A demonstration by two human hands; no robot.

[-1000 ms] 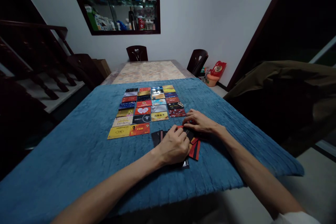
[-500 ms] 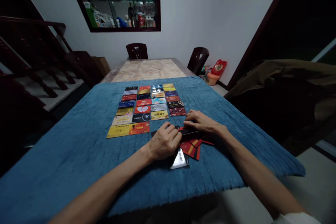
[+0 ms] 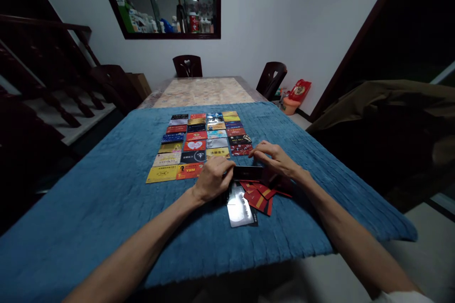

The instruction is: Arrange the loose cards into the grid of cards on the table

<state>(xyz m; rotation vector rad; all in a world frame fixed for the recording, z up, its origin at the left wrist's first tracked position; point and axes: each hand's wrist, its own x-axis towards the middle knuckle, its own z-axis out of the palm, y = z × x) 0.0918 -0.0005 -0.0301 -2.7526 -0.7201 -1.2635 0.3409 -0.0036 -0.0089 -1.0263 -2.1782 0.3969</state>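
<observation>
My left hand is closed, its fingers pinching the left end of a black card that stands tilted on edge. My right hand hovers at the right end of this card with fingers apart and slightly bent; whether it touches the card is unclear. Just below lie fanned red cards and a shiny silver card, which overlaps a dark one. Beyond my hands, rows of coloured cards lie flat, among them a gold card, a red YSM card and a yellow card.
A blue cloth covers the near part of a long table. Dark chairs stand at its far end. On the right is a draped brown cloth; on the left, a wooden railing. A recessed shelf holds bottles.
My left hand has shifted slightly left with the black card, uncovering more of the silver card. My right hand has lifted a little and its fingers have spread from the card.
</observation>
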